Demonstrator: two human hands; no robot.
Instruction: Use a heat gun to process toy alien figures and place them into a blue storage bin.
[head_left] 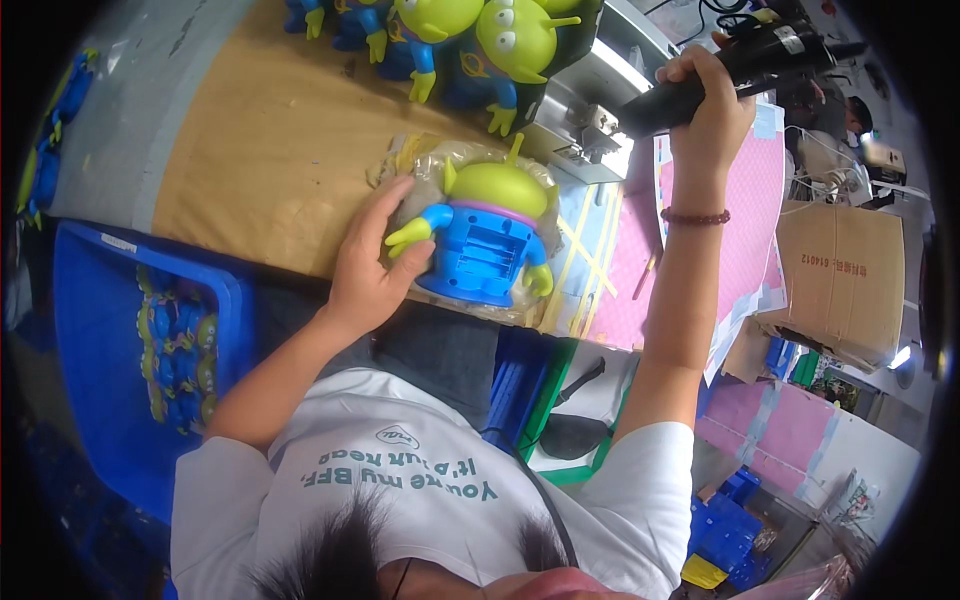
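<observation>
Head view: left hand (372,262) half-open around alien toy figure's (487,243) arm; can't tell if pinching. Toy lies back-up on plastic-wrapped pad (427,166). Right hand (714,112) clenched round black power screwdriver (778,54), near silver metal box (566,118).

Beneath the green-and-blue plastic toy figure (485,255), has a clear plastic-wrapped pad (430,165). Has green-headed, blue-bodied plastic toys (518,45) behind it, a silver boxy metal fixture (552,130) behind-right, a flat pink sheet (622,270) right, a brown cardboard box (840,275) farther right; left and in front, a blue rectangular plastic bin (85,340) holding more green-and-blue plastic toys (180,345).
</observation>
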